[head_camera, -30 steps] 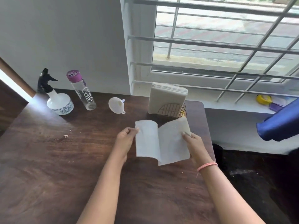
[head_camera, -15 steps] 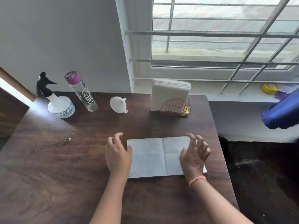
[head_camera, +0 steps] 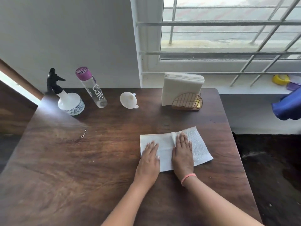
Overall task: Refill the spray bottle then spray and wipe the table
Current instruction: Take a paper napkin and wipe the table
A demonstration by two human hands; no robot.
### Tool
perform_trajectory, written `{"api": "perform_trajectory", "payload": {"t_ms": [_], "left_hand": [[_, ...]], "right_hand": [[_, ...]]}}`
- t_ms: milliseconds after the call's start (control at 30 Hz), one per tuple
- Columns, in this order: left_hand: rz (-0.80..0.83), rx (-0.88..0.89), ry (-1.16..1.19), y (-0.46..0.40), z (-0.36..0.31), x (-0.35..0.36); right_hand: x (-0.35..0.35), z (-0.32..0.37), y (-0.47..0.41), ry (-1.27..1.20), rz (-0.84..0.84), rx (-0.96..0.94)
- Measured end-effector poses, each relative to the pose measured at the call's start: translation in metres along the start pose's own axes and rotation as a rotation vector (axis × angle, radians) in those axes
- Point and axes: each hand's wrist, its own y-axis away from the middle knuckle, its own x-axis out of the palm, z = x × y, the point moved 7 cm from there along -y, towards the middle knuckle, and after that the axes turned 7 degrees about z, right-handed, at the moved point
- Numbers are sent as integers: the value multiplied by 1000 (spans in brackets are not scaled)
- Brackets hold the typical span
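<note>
Napkin [head_camera: 164,149] spread flat near right edge of dark wooden table [head_camera: 97,160], creased into a ridge at the middle. Left hand [head_camera: 149,162] flat on its left half, fingers straight and together, gripping nothing. Right hand [head_camera: 183,152] flat on the middle, fingers straight, pressing beside the ridge, gripping nothing; pink band [head_camera: 188,177] at the wrist. Spray bottle [head_camera: 69,100] with black trigger head upright at far left corner, cap on. Clear bottle [head_camera: 93,88] with purple cap just beside it, tilted. White funnel [head_camera: 128,100] along far edge, wide end down. Napkin holder [head_camera: 184,92] with stacked napkins near far right corner. Crumbs [head_camera: 83,134] toward left side.
</note>
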Motion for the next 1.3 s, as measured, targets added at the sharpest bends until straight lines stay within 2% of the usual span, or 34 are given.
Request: {"api": "perform_trajectory", "payload": {"t_ms": [433, 600, 700, 767, 900, 1000, 1067, 1133, 1200, 1300], "left_hand": [[-97, -37, 243, 8, 59, -81], [-114, -37, 249, 12, 80, -102], [-161, -79, 208, 13, 104, -113], [-222, -130, 145, 14, 126, -121], [-372, -230, 49, 22, 166, -139], [-429, -209, 2, 22, 180, -148], [-455, -189, -17, 22, 187, -151], [-476, -188, -34, 26, 194, -151], [-501, -182, -33, 30, 195, -150], [-521, -179, -15, 31, 196, -150]], "right_hand": [[42, 90, 20, -80, 88, -60], [50, 117, 28, -98, 19, -144], [47, 117, 28, 40, 11, -240], [39, 94, 22, 136, 0, -161], [7, -3, 17, 150, -22, 249], [-22, -59, 36, 92, -163, 487], [-32, -73, 45, 40, -273, 567], [-32, -72, 46, -83, -356, 608], [-27, -51, 38, -154, -361, 572], [4, 31, 18, 23, -197, 336]]}}
